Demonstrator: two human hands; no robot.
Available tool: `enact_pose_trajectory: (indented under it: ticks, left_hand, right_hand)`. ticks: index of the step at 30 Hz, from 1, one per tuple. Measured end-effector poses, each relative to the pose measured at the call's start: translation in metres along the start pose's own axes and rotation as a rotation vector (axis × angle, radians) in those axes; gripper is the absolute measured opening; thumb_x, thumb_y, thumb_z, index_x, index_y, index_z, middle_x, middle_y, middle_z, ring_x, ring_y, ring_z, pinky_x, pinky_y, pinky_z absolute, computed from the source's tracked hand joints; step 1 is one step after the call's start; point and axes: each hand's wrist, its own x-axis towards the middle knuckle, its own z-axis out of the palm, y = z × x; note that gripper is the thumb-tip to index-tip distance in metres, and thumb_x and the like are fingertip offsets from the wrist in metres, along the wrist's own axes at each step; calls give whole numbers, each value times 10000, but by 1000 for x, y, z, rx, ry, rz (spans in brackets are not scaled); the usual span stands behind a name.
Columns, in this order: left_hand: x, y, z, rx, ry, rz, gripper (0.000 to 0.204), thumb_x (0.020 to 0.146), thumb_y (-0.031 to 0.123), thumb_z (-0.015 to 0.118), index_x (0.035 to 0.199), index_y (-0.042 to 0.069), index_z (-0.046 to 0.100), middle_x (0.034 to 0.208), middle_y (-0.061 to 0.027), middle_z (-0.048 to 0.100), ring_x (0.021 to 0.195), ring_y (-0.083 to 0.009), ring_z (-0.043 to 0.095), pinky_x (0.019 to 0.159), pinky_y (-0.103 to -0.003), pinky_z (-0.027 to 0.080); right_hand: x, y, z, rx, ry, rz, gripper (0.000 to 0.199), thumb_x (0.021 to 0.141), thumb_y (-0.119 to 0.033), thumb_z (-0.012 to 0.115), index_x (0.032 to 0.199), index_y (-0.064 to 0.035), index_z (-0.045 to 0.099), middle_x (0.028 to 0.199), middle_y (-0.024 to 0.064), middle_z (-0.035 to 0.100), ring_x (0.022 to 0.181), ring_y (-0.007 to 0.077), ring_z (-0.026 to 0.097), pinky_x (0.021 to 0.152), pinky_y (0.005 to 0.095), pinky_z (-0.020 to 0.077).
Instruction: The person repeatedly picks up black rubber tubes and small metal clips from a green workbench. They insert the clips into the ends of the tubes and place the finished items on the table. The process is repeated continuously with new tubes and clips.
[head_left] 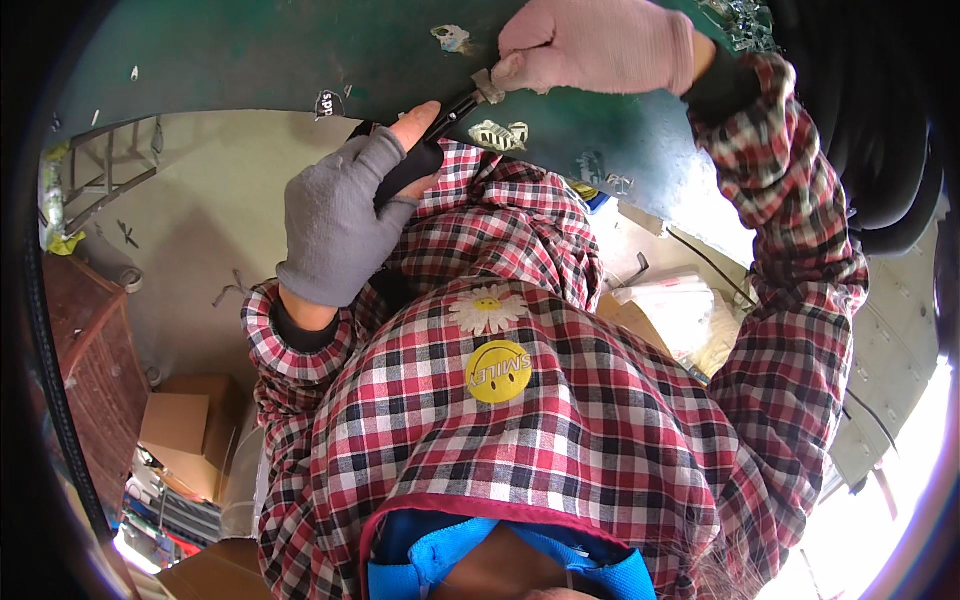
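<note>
My left hand (345, 220), in a grey glove with bare fingertips, is closed around a slim, glossy black piece (455, 114). Its index finger lies stretched along that piece, which points up and right across the edge of the green tabletop (270, 60). A small greyish, blocky bit (487, 87) sits at the far end of the black piece. My right hand (600, 50), in a pink glove, pinches at this bit with thumb and fingers. I cannot make out the exact kind of either part. The left palm hides the lower end of the black piece.
Torn paper scraps (500, 135) stick to the tabletop. Thick black hoses (860, 130) hang at the right. Cardboard boxes (185, 430) and a reddish-brown cabinet (95, 360) stand at the left. White plastic bags (675, 315) lie below the table on the right.
</note>
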Motion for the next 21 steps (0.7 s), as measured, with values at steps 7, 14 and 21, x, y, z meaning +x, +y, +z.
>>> enact_pose_trajectory:
  ticks: [7,14,21]
  left_hand:
    - [-6,-7,-14,-97,-3,-101,622,852,24,751,1432,183,594,1003,-122,724,844,-214,690,803,-325,546]
    - [-79,-45,-112,-381,-73,-338,661,874,110,750,1485,101,499,1046,-84,646,845,-149,632,694,-266,502]
    - [-230,-84,-262,-1031,428,210,721,938,202,707,1557,132,343,1076,-143,520,557,-136,544,448,-217,456]
  right_hand:
    - [-7,36,-42,68,-197,182,360,971,-362,638,884,-40,775,774,82,742,743,172,699,703,330,537]
    - [-6,26,21,-628,1114,27,243,856,-218,682,1018,-37,685,1037,179,669,968,379,643,821,448,531]
    - [10,-25,137,350,57,-226,513,1043,-507,513,1198,-50,686,959,109,731,835,255,722,727,408,577]
